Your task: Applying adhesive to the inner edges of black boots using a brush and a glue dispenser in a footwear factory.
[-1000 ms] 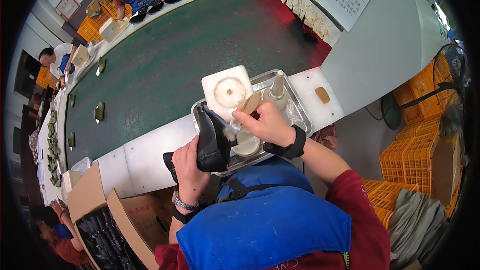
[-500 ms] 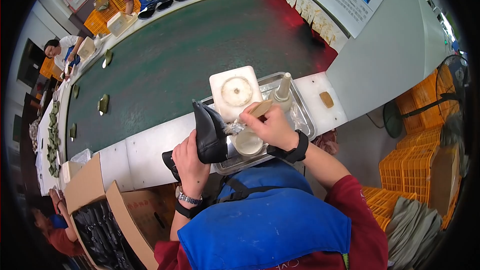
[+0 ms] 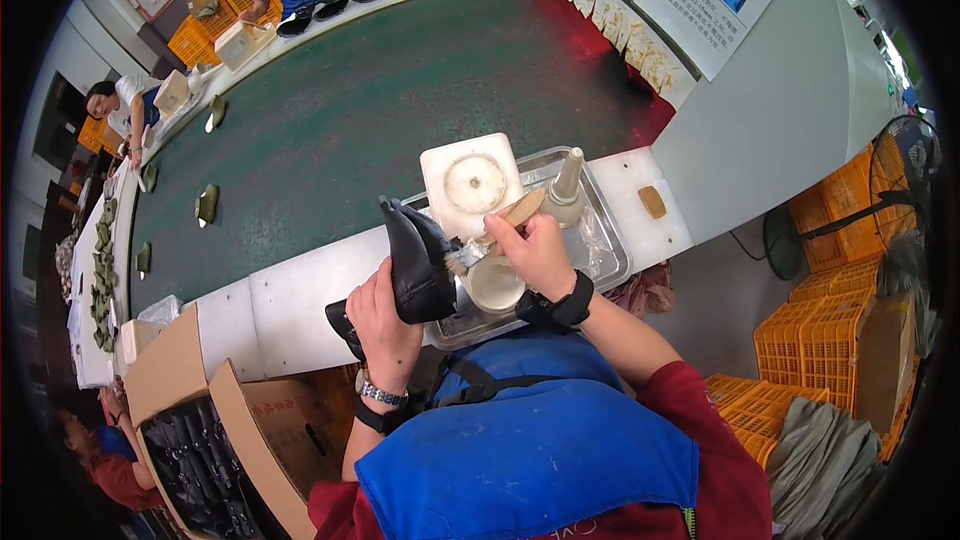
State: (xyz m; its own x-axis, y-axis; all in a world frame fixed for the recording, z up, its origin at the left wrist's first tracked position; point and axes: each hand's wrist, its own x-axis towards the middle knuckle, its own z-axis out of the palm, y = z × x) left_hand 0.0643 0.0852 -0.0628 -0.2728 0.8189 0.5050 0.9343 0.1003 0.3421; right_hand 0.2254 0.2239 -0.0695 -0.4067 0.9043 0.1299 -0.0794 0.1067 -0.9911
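My left hand (image 3: pixel 385 325) is wrapped round a black leather shoe upper (image 3: pixel 418 275), held up on end with its open side toward the right. A wooden-handled brush (image 3: pixel 522 208) is pinched in my right hand (image 3: pixel 535 250). Its pale, glue-smeared bristles (image 3: pixel 463 256) are at the upper's open edge; whether they touch cannot be made out. Right under the brush stands a round cup (image 3: pixel 497 285) of whitish liquid. Behind it sits a white square container with a round lid (image 3: pixel 473 183). Beside my left hand lies another black piece (image 3: pixel 343 328), partly hidden.
A metal tray (image 3: pixel 617 252) carries the cup and a nozzle bottle (image 3: pixel 566 190). Beyond runs a green conveyor belt (image 3: pixel 330 130) with several green shoe parts (image 3: pixel 206 205). A carton of black pieces (image 3: pixel 205 465) stands at lower left, orange crates (image 3: pixel 800 350) at right. Co-workers sit across the belt.
My right hand has shifted slightly and tilted the brush, its bristles now a bit lower by the upper's edge. The upper is nearly still. A co-worker at the far left has lowered an arm.
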